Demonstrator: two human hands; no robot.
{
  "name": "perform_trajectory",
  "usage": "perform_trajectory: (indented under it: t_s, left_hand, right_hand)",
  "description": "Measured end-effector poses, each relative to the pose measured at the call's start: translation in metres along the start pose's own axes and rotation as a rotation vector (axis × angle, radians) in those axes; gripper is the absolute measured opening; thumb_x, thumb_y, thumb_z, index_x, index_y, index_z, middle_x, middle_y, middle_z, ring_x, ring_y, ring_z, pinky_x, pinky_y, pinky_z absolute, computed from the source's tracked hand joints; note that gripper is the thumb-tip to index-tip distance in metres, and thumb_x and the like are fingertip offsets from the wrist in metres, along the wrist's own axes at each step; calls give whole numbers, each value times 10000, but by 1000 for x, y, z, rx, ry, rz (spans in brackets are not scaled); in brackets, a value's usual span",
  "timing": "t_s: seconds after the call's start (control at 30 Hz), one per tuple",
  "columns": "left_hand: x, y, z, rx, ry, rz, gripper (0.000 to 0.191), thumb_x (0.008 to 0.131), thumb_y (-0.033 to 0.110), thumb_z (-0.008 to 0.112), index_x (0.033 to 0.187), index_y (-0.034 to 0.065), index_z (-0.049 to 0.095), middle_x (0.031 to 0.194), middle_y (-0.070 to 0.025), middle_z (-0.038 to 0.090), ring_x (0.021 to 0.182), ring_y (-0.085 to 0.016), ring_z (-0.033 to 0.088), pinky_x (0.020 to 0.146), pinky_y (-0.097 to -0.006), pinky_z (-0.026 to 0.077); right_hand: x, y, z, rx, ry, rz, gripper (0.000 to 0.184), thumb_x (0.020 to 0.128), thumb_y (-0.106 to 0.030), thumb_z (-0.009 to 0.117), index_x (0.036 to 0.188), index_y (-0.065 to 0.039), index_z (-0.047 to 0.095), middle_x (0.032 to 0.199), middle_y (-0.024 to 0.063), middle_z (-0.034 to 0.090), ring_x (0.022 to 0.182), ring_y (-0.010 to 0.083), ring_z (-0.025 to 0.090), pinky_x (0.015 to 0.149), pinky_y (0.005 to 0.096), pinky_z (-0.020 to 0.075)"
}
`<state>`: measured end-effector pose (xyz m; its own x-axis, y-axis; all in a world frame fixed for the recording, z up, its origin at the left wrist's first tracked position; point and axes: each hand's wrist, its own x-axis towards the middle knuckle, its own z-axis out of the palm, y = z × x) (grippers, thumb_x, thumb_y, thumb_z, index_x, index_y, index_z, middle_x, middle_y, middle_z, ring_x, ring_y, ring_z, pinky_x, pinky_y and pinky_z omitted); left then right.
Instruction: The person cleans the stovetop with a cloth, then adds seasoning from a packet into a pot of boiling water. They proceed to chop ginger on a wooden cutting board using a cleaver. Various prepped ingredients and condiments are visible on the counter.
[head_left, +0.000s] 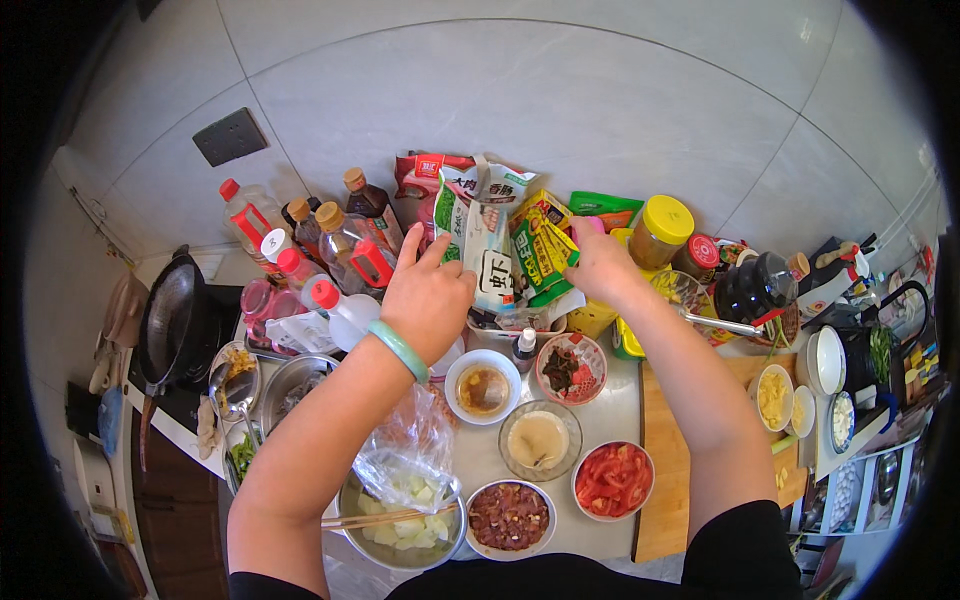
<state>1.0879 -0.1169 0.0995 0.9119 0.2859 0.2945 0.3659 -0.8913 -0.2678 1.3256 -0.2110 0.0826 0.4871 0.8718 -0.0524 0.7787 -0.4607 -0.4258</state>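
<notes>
Over the packets at the back of the counter reaches my left hand (429, 300), with a pale green bangle (399, 351) at the wrist. Its fingers are apart and hold nothing visible, close to a green-and-white packet (453, 206). A white packet (489, 255) bearing writing stands just right of them. My right hand (604, 262) is at the right side of a green-and-yellow food packet (546, 259), its fingertips near a pink object (589, 227). Whether it grips either one is hidden. Behind stands a red sausage packet (427, 176). These packets stand in a light container (517, 330).
Bottles (352, 251) crowd the left, beside a wok (174, 322). In front are a bowl of cut tomatoes (613, 480), a bowl of marinated meat (511, 517), a metal bowl (450, 551) with chopsticks (390, 517), and a glass bowl (540, 441). A cutting board (675, 465) lies right.
</notes>
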Motion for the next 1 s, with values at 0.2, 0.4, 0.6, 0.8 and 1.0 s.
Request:
perform_trajectory:
  t_s: [0.2, 0.4, 0.6, 0.8, 1.0]
  left_hand:
    - [11, 5, 5, -43, 54, -13, 170, 769, 217, 735, 836, 70, 683, 877, -74, 684, 1062, -254, 616, 1124, -519, 283]
    - [13, 0, 7, -42, 8, -143, 203, 778, 256, 746, 829, 68, 686, 819, -87, 653, 921, -255, 628, 1099, -511, 310]
    - [15, 2, 9, -53, 36, -213, 261, 777, 297, 759, 857, 58, 692, 860, -104, 652, 958, -269, 609, 1084, -506, 322]
    - [18, 3, 9, 14, -38, -233, 304, 741, 327, 784, 864, 59, 714, 943, -127, 627, 1058, -298, 552, 1085, -492, 321]
    - [32, 17, 12, 324, -39, -43, 264, 841, 180, 539, 924, 3, 716, 1139, -172, 600, 1185, -326, 491, 1115, -464, 308]
  right_hand:
    - [2, 8, 5, -299, 92, -497, 527, 750, -78, 721, 1265, -157, 645, 1308, 177, 546, 1138, 366, 527, 990, 408, 462]
    - [8, 16, 1, -275, 7, -547, 341, 730, -113, 725, 1070, -102, 746, 1257, 103, 618, 1150, 336, 503, 1007, 410, 437]
    - [12, 27, -2, -178, -11, -556, 340, 737, -144, 736, 1071, -83, 733, 1250, 113, 628, 1195, 340, 491, 1034, 411, 416]
    - [11, 27, 2, -74, 10, -553, 466, 736, -185, 748, 1175, -49, 671, 1237, 105, 637, 1148, 308, 512, 1011, 390, 421]
    - [7, 23, 2, -41, 39, -463, 556, 710, -228, 807, 1212, -47, 654, 1248, 113, 626, 1153, 308, 504, 1013, 393, 427]
